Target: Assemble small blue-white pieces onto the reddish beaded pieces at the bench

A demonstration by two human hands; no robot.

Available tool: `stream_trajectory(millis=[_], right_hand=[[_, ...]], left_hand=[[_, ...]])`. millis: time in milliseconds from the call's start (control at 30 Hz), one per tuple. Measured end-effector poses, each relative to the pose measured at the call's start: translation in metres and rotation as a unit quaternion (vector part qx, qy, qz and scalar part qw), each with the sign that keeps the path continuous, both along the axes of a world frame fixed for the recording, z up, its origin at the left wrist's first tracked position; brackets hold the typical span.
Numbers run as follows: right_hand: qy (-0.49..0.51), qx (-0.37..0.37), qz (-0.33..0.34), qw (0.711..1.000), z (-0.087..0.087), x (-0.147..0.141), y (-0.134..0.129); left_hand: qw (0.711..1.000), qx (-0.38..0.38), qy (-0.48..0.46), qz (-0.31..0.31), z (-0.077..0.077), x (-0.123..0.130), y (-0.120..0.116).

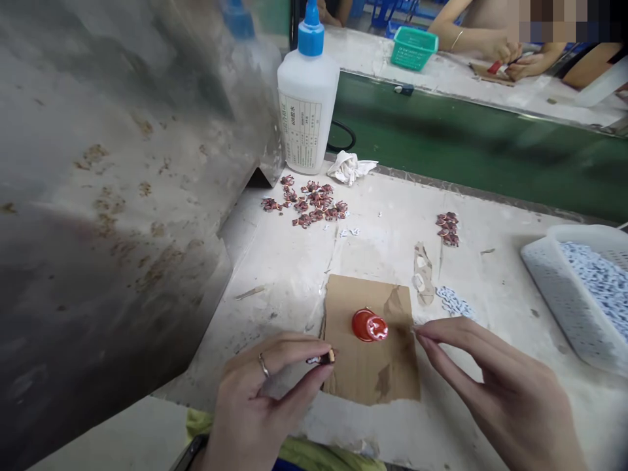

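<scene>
My left hand (275,386), with a ring on one finger, pinches a small dark brown figurine part (327,357) with a tan face and a bit of white and blue at its side. It is over the left edge of a cardboard piece (353,379). On that cardboard stands a small red cup (363,325) with a glossy top. At the cardboard's right edge, my right hand (495,379) has thumb and forefinger pressed together; whatever sits in the pinch is too small to make out. Small white-blue pieces (454,302) lie just beyond the right fingers.
Brown figurine parts (316,199) lie in a cluster near a white glue bottle (307,111) and crumpled tissue (350,168). More brown parts (448,229) sit further right. A white basket (549,261) holds many white-blue pieces. A metal panel (122,196) fills the left. Another person works opposite.
</scene>
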State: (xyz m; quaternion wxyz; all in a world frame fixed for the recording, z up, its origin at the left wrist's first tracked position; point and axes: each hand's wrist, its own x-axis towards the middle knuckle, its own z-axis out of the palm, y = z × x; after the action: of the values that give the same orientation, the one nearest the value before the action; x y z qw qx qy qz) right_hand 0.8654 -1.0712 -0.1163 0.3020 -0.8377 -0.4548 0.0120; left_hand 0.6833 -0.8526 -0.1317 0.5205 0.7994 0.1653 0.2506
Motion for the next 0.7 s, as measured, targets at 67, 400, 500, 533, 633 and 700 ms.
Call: stream_trajectory(millis=[67,400,500,533,633,700], right_hand=[[0.014,0.007,0.022,1.0,0.002,-0.004,0.013],[-0.028,-0.011,0.03,0.999,0.002,-0.009,0.025],[-0.026,-0.017,0.036,0.999,0.001,-0.009,0.022],[-0.026,-0.018,0.039,0.999,0.001,-0.008,0.02],[-0.018,-0.015,0.048,0.999,0.001,-0.009,0.017],[0.003,-0.005,0.028,1.0,0.001,-0.011,0.016]], left_hand=[[1.0,-0.018,0.007,0.002,0.002,0.001,0.0],[0.999,-0.044,-0.004,0.01,0.004,0.006,0.002],[0.999,-0.049,-0.001,0.01,0.005,0.008,0.002],[0.999,-0.049,0.0,0.011,0.005,0.008,0.002],[0.999,-0.046,-0.007,0.013,0.006,0.01,0.0],[0.998,-0.052,-0.017,0.008,0.007,0.012,-0.003]])
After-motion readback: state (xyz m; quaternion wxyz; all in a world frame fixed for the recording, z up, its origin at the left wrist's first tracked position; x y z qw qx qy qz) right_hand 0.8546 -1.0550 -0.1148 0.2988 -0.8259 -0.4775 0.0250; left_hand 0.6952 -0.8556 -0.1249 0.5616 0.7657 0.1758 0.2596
